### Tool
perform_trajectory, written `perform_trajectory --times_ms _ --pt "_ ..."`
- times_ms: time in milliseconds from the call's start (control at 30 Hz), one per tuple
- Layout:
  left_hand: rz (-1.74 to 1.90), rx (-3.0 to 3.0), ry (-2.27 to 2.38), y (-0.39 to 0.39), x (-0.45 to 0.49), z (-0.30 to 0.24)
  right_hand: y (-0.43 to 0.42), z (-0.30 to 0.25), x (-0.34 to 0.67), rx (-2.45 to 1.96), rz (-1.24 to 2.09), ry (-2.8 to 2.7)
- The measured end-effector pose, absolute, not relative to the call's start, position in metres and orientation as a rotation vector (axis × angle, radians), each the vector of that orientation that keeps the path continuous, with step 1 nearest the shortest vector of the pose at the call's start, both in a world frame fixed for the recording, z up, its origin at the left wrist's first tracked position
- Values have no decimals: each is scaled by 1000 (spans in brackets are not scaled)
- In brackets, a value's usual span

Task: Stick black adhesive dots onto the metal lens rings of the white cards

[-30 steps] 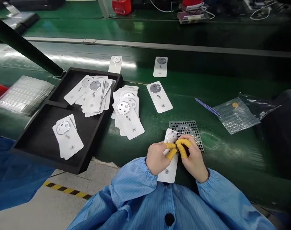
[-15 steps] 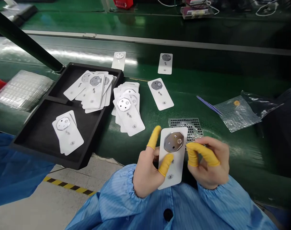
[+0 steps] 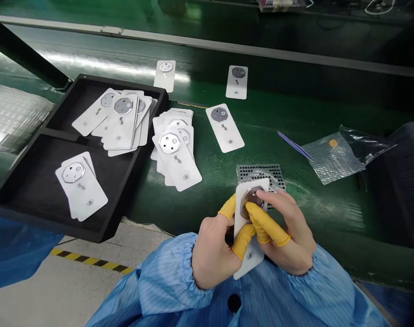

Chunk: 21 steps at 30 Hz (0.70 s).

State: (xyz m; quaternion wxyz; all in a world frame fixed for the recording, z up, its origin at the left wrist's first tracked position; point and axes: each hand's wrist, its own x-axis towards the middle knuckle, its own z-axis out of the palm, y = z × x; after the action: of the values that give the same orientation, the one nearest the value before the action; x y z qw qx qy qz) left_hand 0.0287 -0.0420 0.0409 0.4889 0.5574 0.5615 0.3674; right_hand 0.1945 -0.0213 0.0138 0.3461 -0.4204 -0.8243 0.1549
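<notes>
"One white, round-cornered rectangular panel (image 3: 251, 262), but where exactly?"

"Tilted above the near edge of the green table (image 3: 216, 186), gripped by the left hand (image 3: 213, 252). At its silvery octagonal plate (image 3: 248, 195) the right hand (image 3: 288, 240) has its fingers bunched, some in yellow rubber caps (image 3: 271, 228); I can't tell whether they pinch anything."

"What could go wrong?"

"Uneven pressing might twist the panel in that grip, and a sliding fingertip could smear the shiny plate. Lowered carelessly, the panel might drag the clear plastic sheet of black dots (image 3: 259, 171) just beyond."
</notes>
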Motion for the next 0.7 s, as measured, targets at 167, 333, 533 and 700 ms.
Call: perform_trajectory --times_ms 167,333,533,700 --pt "857 1390 1284 -40 24 37 -15 31 200 -970 299 -2352" --pt "896 1182 1146 -37 28 30 -15 27 201 -919 507 -2381" --pt "1251 975 1212 -8 -4 18 16 9 176 -1072 844 -2116" --pt "1227 1231 2075 44 -67 1 95 -2 96 -1254 1302 -1902"
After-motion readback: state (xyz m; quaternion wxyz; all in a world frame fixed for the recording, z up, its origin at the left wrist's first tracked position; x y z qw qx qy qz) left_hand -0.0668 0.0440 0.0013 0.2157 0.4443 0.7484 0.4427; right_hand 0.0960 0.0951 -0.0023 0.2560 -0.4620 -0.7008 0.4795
